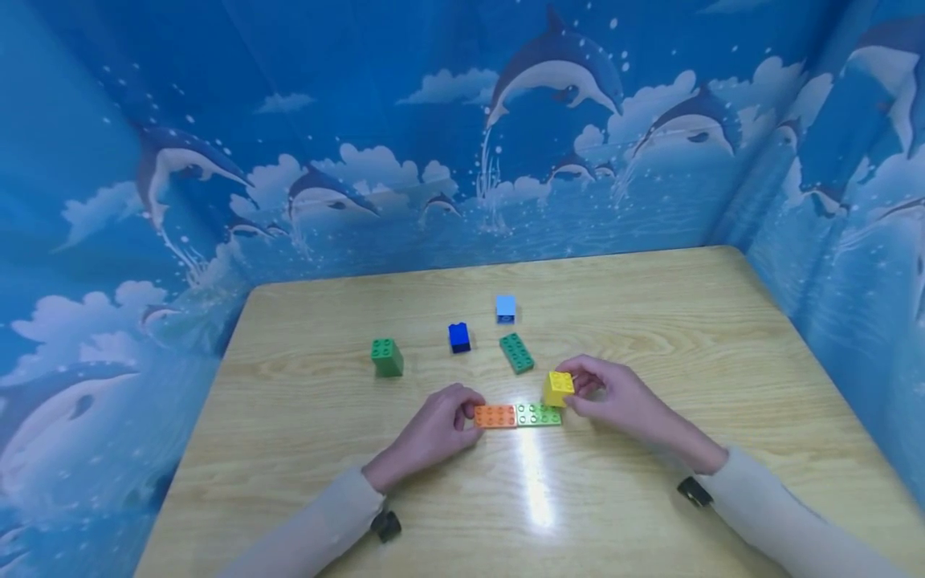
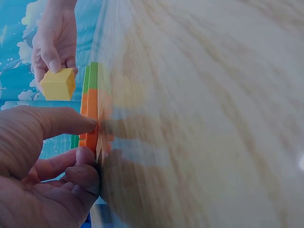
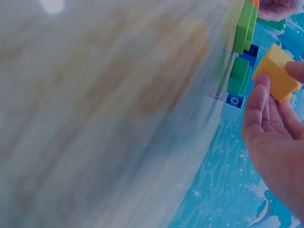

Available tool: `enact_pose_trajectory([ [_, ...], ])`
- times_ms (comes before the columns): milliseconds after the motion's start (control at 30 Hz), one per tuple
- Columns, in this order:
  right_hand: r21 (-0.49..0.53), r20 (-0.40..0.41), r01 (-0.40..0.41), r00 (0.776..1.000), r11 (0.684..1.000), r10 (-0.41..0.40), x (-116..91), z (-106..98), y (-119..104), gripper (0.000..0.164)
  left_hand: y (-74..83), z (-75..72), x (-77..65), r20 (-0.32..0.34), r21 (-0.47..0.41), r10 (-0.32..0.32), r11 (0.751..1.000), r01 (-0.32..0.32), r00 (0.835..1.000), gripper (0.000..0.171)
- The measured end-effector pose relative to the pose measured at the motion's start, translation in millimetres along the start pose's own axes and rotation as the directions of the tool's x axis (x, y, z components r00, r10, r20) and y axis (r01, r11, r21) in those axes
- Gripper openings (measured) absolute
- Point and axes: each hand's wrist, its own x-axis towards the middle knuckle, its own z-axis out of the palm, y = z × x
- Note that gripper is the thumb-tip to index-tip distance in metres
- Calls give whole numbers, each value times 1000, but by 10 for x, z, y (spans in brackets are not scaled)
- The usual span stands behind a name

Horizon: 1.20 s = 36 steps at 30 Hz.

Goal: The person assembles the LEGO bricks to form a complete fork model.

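My left hand (image 1: 439, 423) pinches the left end of an orange toy building brick (image 1: 495, 417) low on the table, thumb and fingers on opposite sides. End to end with it lies a light green brick (image 1: 538, 416); the two form one straight row. Between the thumb and fingers of my right hand (image 1: 620, 401) is a yellow brick (image 1: 559, 388), studs up. It is held raised over the light green brick's right end, and in the right wrist view the yellow brick (image 3: 278, 73) shows a gap from the row.
Behind the row a flat dark green brick (image 1: 516, 353) lies at a slant. Farther back stand a dark blue brick (image 1: 458, 338) and a light blue brick (image 1: 506, 310). A tall green brick (image 1: 387, 358) stands at left. A dolphin-print curtain (image 1: 405, 177) encloses the wooden table (image 1: 650, 313).
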Motion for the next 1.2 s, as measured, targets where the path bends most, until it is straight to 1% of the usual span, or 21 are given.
enact_pose_trajectory([
  [67,-6,12,1,1000,1000,-1,-20,19,-2,41,4,2,1,-2,2,0,1000,0,1000,38],
  [233,-16,19,33,999,999,-33,-63,51,-18,41,11,13,4,-4,7,-10,1000,10,1000,38],
  [367,-47,29,61,998,997,-60,-94,59,-27,42,12,22,5,-8,7,-15,1000,15,1000,37],
  [500,-82,43,55,998,995,-51,-124,72,-24,43,14,26,8,-10,7,-9,1000,9,1000,37],
  [667,-86,54,51,997,995,-46,-152,100,-17,43,19,29,10,-13,10,-2,1000,3,1000,37],
  [867,-93,46,99,994,991,-95,-165,128,-39,44,18,27,2,-15,10,-4,1000,4,1000,37],
  [1067,-116,29,131,991,985,-128,-171,129,-60,45,20,25,7,-21,14,-9,1000,9,1000,37],
  [1200,-122,41,145,989,982,-141,-160,122,-71,45,20,26,5,-24,11,-16,1000,16,1000,36],
])
